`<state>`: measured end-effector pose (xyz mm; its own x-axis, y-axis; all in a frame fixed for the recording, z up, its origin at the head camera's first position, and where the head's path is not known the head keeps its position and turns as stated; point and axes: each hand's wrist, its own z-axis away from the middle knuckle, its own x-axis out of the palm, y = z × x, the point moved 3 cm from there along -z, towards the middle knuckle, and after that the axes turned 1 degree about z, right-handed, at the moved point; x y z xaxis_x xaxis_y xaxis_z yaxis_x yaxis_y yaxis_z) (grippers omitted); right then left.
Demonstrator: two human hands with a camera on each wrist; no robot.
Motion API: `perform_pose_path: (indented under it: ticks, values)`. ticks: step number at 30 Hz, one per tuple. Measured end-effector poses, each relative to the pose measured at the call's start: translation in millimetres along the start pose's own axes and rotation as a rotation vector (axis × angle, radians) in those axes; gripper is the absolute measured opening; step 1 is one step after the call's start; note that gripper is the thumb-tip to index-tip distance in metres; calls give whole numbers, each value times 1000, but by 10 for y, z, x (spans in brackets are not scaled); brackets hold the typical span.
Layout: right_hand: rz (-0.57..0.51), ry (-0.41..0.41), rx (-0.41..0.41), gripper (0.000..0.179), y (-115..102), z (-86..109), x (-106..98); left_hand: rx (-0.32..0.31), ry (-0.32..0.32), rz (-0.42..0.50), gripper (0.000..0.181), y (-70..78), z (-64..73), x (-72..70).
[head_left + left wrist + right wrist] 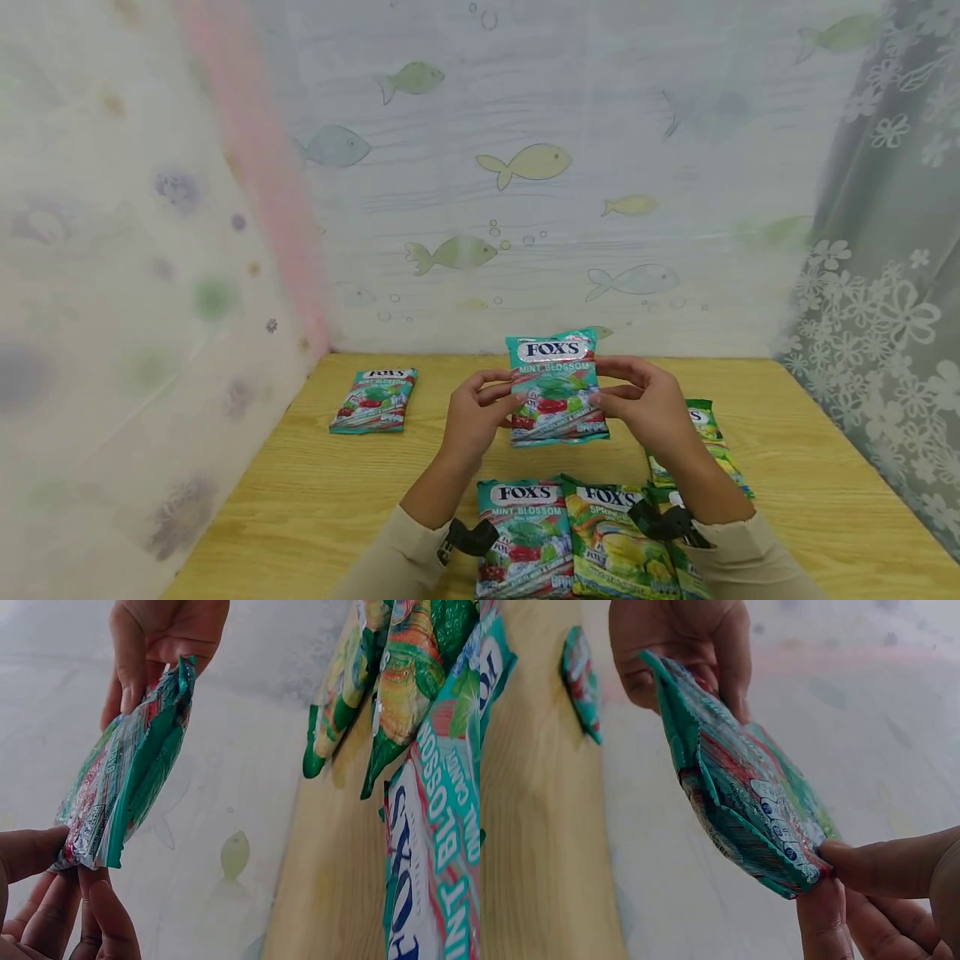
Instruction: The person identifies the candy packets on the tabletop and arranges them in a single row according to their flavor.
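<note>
A teal-and-red bag of Fox's Mint Blossom candy [555,390] is held up above the middle of the table, its printed front toward the head camera. My left hand [477,415] pinches its left edge between thumb and fingers. On the opposite edge, my right hand [651,408] grips it the same way. Both wrist views show the bag from its lower end, with a thumb on the front and fingers behind. Nearest below the hands lie another Mint Blossom bag [525,537] and a yellow-green Fox's bag [622,542], side by side.
A further Mint Blossom bag [372,402] lies at the back left of the wooden table [300,500]. At the right, a green-yellow bag [712,442] is partly hidden by my right forearm. Another green bag [686,571] sits under the right wrist. A fish-patterned curtain [525,208] hangs behind.
</note>
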<state>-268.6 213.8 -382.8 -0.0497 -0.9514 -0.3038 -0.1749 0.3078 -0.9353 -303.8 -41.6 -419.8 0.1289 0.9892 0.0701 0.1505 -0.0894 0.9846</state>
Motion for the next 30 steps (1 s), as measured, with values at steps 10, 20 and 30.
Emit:
perform_pose_path:
  ticks: [10, 20, 30]
  values:
    - [-54, -56, 12, 53, -51, -76, 155, 28, 24, -51, 35, 95, 49, -208]
    - [-173, -203, 45, 61, -47, -144, 276, 80, 47, -69, 31, 184, 40, -369]
    - [-220, -208, 56, 56, -86, -260, 480, 62, 148, -103, 29, 169, -6, -521]
